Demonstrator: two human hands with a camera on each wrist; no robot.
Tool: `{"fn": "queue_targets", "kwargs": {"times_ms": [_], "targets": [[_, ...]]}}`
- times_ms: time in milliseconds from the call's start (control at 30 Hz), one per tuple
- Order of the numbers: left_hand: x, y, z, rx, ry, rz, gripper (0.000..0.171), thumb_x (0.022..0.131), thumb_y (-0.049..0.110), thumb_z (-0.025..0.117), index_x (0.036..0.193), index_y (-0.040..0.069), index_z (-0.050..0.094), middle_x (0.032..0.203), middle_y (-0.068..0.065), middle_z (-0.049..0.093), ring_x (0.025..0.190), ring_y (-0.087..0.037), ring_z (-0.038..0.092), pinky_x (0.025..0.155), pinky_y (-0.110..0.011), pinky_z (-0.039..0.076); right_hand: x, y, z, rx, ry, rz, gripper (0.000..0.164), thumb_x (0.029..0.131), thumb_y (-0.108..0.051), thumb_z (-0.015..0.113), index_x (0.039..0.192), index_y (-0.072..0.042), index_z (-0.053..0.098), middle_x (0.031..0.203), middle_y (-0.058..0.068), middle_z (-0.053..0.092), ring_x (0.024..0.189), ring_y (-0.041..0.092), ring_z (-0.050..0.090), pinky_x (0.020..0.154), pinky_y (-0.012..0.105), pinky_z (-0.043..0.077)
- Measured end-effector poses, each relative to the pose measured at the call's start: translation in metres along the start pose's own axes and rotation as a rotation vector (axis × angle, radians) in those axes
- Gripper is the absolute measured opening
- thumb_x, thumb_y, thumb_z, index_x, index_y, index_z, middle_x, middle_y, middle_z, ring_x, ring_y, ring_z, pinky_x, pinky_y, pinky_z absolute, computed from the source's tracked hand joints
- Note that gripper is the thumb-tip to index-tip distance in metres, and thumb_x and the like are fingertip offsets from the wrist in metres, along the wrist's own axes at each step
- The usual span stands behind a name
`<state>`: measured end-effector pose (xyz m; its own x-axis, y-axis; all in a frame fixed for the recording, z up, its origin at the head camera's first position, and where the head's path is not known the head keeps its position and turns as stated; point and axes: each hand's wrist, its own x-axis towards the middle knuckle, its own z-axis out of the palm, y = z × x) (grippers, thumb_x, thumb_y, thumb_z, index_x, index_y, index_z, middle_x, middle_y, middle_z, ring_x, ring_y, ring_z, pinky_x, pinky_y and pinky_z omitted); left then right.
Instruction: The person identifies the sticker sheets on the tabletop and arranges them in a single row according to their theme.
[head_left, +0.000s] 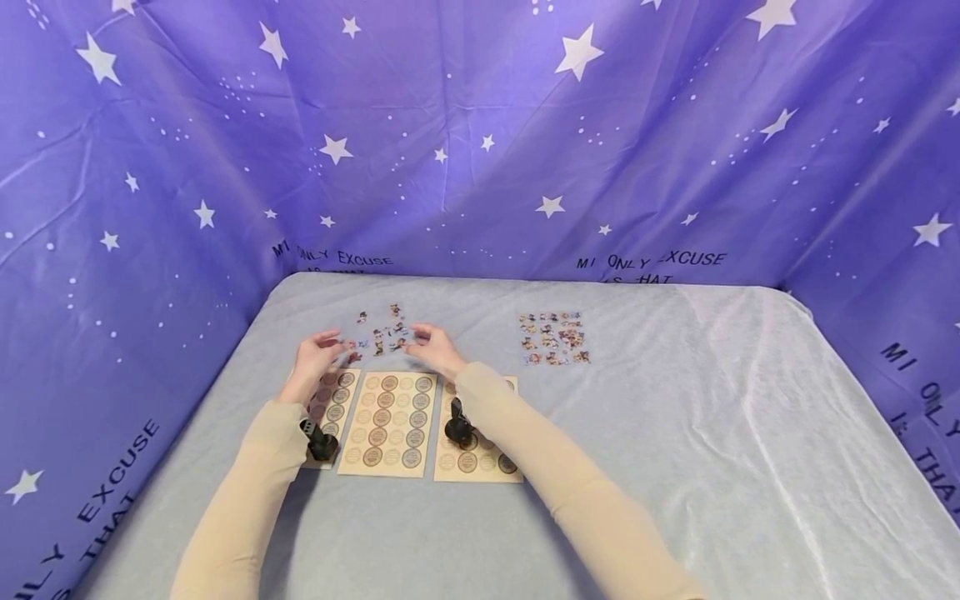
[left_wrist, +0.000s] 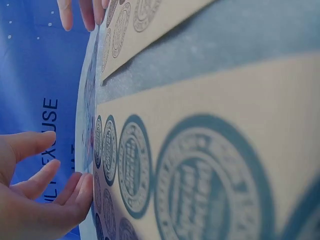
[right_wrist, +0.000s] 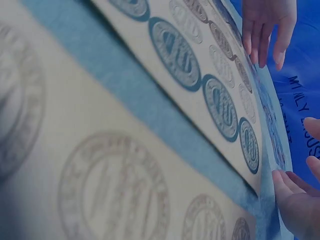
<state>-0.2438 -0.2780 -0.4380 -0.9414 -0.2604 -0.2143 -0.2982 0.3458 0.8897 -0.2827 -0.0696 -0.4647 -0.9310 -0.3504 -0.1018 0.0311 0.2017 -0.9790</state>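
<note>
In the head view, a patch of small colourful cartoon-figure stickers (head_left: pixel 378 346) lies flat on the cloth. My left hand (head_left: pixel 313 360) is at the left side of this patch, fingertips right at its edge. Across from it, my right hand (head_left: pixel 437 346) has its fingertips at the right side. The left wrist view shows the left hand (left_wrist: pixel 42 182) with thumb and fingers apart and loosely bent, nothing pinched between them. Relaxed fingers show on the right hand (right_wrist: pixel 300 192) in the right wrist view too.
Three cream sheets of round printed labels lie nearer me: a left sheet (head_left: pixel 333 408) and a right sheet (head_left: pixel 480 473), both partly under my arms, and a middle sheet (head_left: pixel 399 408). Another cartoon sticker patch (head_left: pixel 551 337) lies to the right on the grey cloth (head_left: pixel 675 467). Purple star-printed curtains (head_left: pixel 450 125) surround the table.
</note>
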Motion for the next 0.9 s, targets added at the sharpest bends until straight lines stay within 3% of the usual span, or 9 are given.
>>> {"fn": "queue_targets", "kwargs": {"times_ms": [67,133,200,333,500,667,900], "targets": [[0.002,0.0,0.001,0.003,0.008,-0.006,0.048,0.088,0.011,0.05,0.133,0.001,0.037,0.125,-0.023,0.044,0.11,-0.03,0.046,0.057,-0.014,0.047,-0.026,-0.032,-0.002,0.002,0.002,0.041,0.051,0.082,0.0,0.056,0.13,0.001,0.04,0.133,0.02,0.038,0.121,0.031,0.039,0.099,0.034,0.036],[0.003,0.0,0.001,0.021,0.019,-0.011,0.048,0.087,0.009,0.049,0.133,0.0,0.036,0.124,-0.024,0.043,0.109,-0.031,0.046,0.057,-0.013,0.043,-0.037,-0.043,-0.002,0.017,-0.001,0.046,0.051,0.083,0.001,0.054,0.131,0.003,0.037,0.134,0.022,0.036,0.122,0.032,0.036,0.1,0.035,0.035],[0.004,0.0,0.002,0.04,0.03,-0.015,0.048,0.087,0.008,0.049,0.132,-0.002,0.036,0.124,-0.025,0.043,0.109,-0.031,0.046,0.054,-0.013,0.04,-0.036,-0.043,-0.001,0.02,-0.005,0.059,0.051,0.083,0.001,0.054,0.132,0.002,0.037,0.134,0.019,0.037,0.123,0.03,0.036,0.1,0.033,0.034],[0.004,0.002,0.004,0.085,0.047,-0.021,0.047,0.086,0.008,0.049,0.131,-0.003,0.037,0.121,-0.023,0.045,0.104,-0.028,0.048,0.054,-0.014,0.04,-0.015,-0.019,0.003,0.007,-0.011,0.068,0.054,0.082,-0.005,0.058,0.133,-0.003,0.038,0.134,0.012,0.04,0.122,0.023,0.039,0.099,0.029,0.035],[0.011,-0.002,0.006,0.108,0.068,-0.02,0.048,0.084,0.006,0.051,0.129,-0.005,0.039,0.118,-0.024,0.047,0.103,-0.03,0.048,0.071,-0.025,0.047,-0.014,-0.02,0.002,0.005,-0.018,0.107,0.054,0.083,-0.007,0.059,0.133,-0.004,0.039,0.135,0.009,0.04,0.122,0.022,0.039,0.099,0.028,0.035],[0.008,0.006,0.008,0.089,0.086,-0.043,0.046,0.083,0.003,0.046,0.128,-0.007,0.04,0.123,-0.027,0.044,0.108,-0.033,0.045,0.086,-0.039,0.043,-0.014,-0.02,0.002,0.005,-0.027,0.134,0.052,0.084,-0.008,0.058,0.132,-0.005,0.039,0.134,0.01,0.041,0.121,0.022,0.04,0.1,0.029,0.035],[0.006,0.008,0.009,0.107,0.103,-0.072,0.046,0.082,0.002,0.048,0.127,-0.007,0.041,0.127,-0.026,0.041,0.113,-0.034,0.042,0.092,-0.043,0.04,-0.009,-0.018,0.003,0.019,-0.017,0.152,0.049,0.083,-0.008,0.06,0.129,-0.003,0.044,0.129,0.011,0.047,0.115,0.021,0.046,0.096,0.026,0.038]]}}
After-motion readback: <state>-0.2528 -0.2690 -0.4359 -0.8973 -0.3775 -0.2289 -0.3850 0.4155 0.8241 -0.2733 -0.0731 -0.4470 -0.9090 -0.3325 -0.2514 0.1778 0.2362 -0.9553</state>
